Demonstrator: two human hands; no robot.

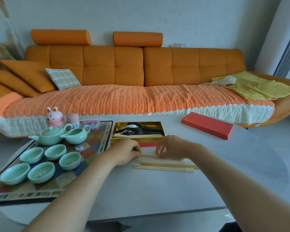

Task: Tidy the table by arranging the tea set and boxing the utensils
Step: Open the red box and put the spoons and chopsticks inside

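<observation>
Several pale wooden chopsticks (164, 165) lie on the white table just in front of an open gold-lined box (137, 139). Spoons and more chopsticks lie inside that box. My left hand (126, 152) and my right hand (172, 148) each pinch one end of a chopstick (148, 156) at the back of the pile. On a patterned mat (90, 149) to the left stand a mint-green teapot (49, 135), a matching pitcher (76, 135) and several mint cups (40, 164).
The red box lid (208, 125) lies at the back right of the table. A pink rabbit figure (54, 118), a small pink jar (73, 119) and a small blue-and-white box (90, 124) stand behind the teapot. An orange sofa runs behind the table.
</observation>
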